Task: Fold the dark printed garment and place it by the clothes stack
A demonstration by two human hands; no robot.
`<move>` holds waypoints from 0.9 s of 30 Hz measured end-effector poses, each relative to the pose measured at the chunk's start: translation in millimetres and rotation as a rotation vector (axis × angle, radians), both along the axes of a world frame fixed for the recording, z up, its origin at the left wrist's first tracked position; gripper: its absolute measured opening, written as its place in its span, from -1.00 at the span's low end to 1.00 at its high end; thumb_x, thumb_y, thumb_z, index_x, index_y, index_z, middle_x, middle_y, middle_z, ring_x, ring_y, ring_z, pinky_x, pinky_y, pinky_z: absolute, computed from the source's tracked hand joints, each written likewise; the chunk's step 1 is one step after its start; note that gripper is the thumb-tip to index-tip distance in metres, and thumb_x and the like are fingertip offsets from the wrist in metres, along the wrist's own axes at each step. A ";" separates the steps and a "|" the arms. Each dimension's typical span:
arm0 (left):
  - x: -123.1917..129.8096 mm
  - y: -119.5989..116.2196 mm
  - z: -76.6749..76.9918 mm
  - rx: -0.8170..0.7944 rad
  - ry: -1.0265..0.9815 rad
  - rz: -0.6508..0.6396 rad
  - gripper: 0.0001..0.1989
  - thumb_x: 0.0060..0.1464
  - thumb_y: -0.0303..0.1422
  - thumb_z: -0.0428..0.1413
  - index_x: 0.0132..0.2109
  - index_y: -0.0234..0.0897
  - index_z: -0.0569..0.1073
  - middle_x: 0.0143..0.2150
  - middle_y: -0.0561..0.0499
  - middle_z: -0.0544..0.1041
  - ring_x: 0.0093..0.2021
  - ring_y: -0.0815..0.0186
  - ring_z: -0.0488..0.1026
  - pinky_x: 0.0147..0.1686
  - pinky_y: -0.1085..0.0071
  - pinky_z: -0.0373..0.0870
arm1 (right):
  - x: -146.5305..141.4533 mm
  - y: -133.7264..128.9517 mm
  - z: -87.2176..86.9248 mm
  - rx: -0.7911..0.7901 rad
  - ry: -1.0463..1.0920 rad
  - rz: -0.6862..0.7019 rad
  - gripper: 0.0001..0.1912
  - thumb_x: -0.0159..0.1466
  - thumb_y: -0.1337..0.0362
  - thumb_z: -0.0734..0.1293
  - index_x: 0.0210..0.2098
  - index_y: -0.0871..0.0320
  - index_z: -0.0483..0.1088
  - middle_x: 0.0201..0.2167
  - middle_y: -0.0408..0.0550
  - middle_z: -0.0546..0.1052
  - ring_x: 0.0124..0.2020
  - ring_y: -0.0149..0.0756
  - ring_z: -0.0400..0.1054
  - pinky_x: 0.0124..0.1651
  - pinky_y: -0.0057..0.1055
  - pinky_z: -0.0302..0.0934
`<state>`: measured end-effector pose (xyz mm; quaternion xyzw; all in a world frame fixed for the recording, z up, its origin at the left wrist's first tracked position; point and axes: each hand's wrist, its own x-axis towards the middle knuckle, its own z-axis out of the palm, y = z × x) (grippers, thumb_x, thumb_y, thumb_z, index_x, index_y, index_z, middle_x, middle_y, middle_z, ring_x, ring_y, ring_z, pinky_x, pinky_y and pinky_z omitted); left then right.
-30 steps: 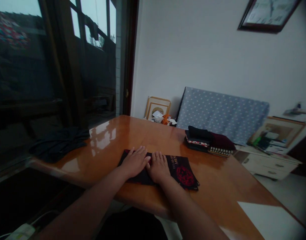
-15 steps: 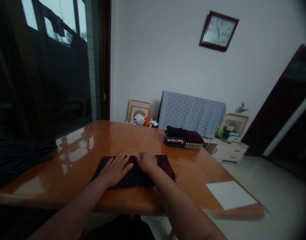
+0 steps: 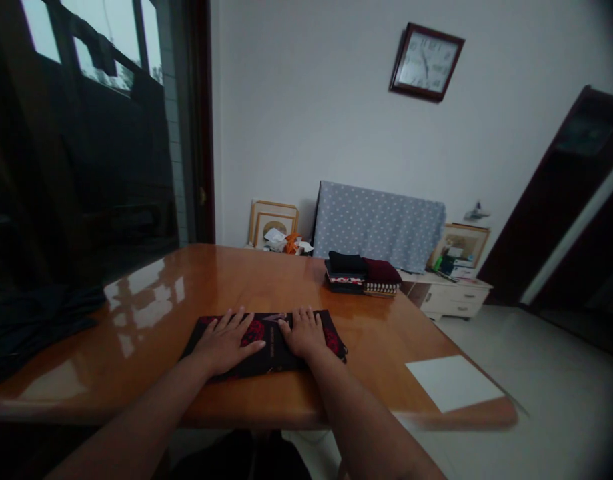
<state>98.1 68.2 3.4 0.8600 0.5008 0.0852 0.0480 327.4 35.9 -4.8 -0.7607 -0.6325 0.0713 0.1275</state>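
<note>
Hands spread flat on folded black cloth with red print.
Glossy brown table beneath; wall clock at one o'clock.

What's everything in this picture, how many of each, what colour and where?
Table: 1, orange-brown, centre
Printed cloth: 1, black and red, table's near edge
Clothes piles: 2, mostly black and maroon, table's far right
Dark cloth: count unclear, navy or black, table's left
Paper: 1, white, table's right corner
Clock: 1, brown-framed, on the wall
Spotted cover: 1, grey-blue, behind the table
Frames: at least 2, gold, either side of the cover
Clutter: count unclear, orange and white, by the left frame
Cabinet: 1, white, right
Window: 1, dark-framed, left
Left hand: 1, bare, on printed cloth's left
Right hand: 1, bare, on printed cloth's right
</note>
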 end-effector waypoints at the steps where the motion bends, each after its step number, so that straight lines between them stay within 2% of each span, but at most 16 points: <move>1: 0.3 0.0 0.2 -0.001 0.002 0.001 -0.02 0.04 0.36 -0.23 0.45 -0.09 0.02 0.50 -0.09 -0.15 0.48 -0.09 -0.24 0.33 -0.17 -0.22 | 0.1 0.1 -0.3 0.005 0.001 -0.001 -0.12 0.35 -0.25 -0.11 0.43 0.23 -0.04 0.46 0.09 -0.05 0.48 -0.05 -0.39 0.42 -0.02 -0.49; 11: 1.3 -1.7 3.1 -0.027 0.000 -0.007 0.00 0.02 0.38 -0.22 0.45 -0.09 0.01 0.51 -0.11 -0.17 0.47 -0.11 -0.26 0.33 -0.16 -0.25 | -0.5 -3.7 0.6 0.009 -0.030 -0.008 -0.15 0.36 -0.23 -0.10 0.42 0.21 -0.03 0.44 0.12 -0.01 0.47 -0.04 -0.38 0.39 0.06 -0.52; 21: -3.9 -20.3 16.4 -0.105 -0.053 -0.017 0.05 -0.04 0.40 -0.20 0.45 -0.09 0.00 0.52 -0.07 -0.17 0.48 -0.10 -0.33 0.35 -0.14 -0.32 | 0.8 3.2 -18.1 0.000 -0.165 -0.021 -0.20 0.37 -0.21 -0.09 0.41 0.15 0.03 0.42 0.10 0.08 0.45 -0.01 -0.24 0.39 0.09 -0.38; 27: -10.3 -22.3 12.2 -0.140 -0.106 -0.020 0.12 -0.11 0.44 -0.21 0.46 -0.13 -0.01 0.52 -0.07 -0.20 0.48 -0.08 -0.42 0.35 -0.14 -0.37 | 0.8 -2.9 -16.7 -0.020 -0.259 0.032 -0.35 0.40 -0.06 -0.05 0.36 0.04 0.14 0.40 0.07 0.11 0.44 0.02 -0.18 0.36 0.16 -0.23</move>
